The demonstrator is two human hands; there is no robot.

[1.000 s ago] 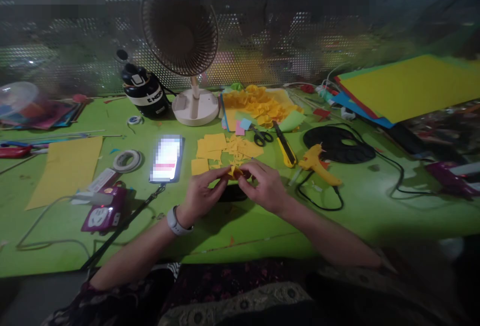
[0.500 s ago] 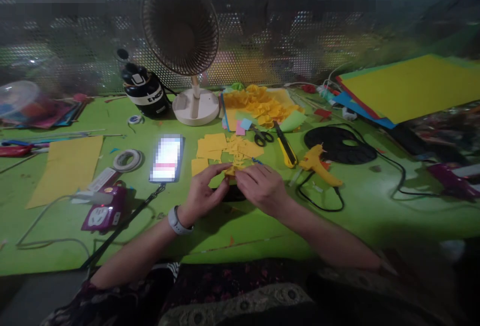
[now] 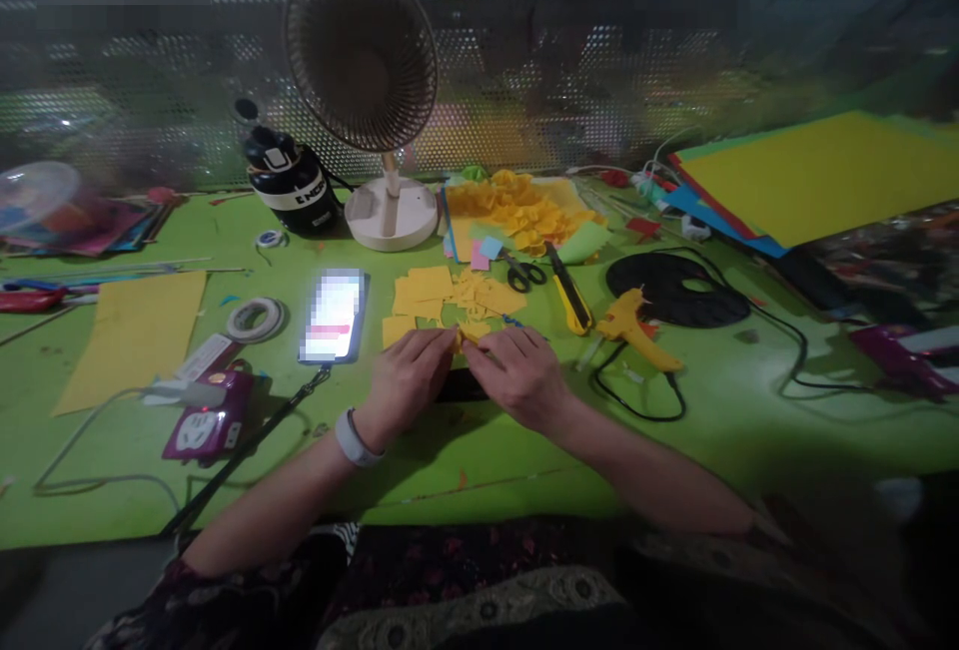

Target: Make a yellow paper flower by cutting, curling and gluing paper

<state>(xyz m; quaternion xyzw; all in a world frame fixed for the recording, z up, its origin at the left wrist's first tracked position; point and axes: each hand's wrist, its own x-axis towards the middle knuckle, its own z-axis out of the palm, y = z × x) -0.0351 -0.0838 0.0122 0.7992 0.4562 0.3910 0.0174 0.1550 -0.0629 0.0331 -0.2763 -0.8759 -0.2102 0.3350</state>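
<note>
Between my fingertips is a small piece of yellow paper (image 3: 471,332), mostly covered by the fingers. My left hand (image 3: 411,370) is closed on its left side, thumb and fingers pinched together. From the right, my right hand (image 3: 522,375) pinches the same paper. Under the hands lies a dark flat object (image 3: 461,386), partly hidden; I cannot tell what it is. Just beyond the hands are yellow paper squares (image 3: 424,289) and a heap of yellow paper scraps (image 3: 483,291). A pen-like blue item (image 3: 512,321) shows behind my right hand's fingers.
Scissors (image 3: 524,274), a yellow cutter knife (image 3: 570,296) and a yellow glue gun (image 3: 640,330) lie to the right. Leftward are a phone (image 3: 332,316), a tape roll (image 3: 256,320) and a purple power adapter (image 3: 214,420). A fan (image 3: 391,216) and a bottle (image 3: 296,191) stand behind.
My left hand has turned, its fingers now closing over the yellow paper and its back showing more. My right hand has shifted slightly, still pinching the paper.
</note>
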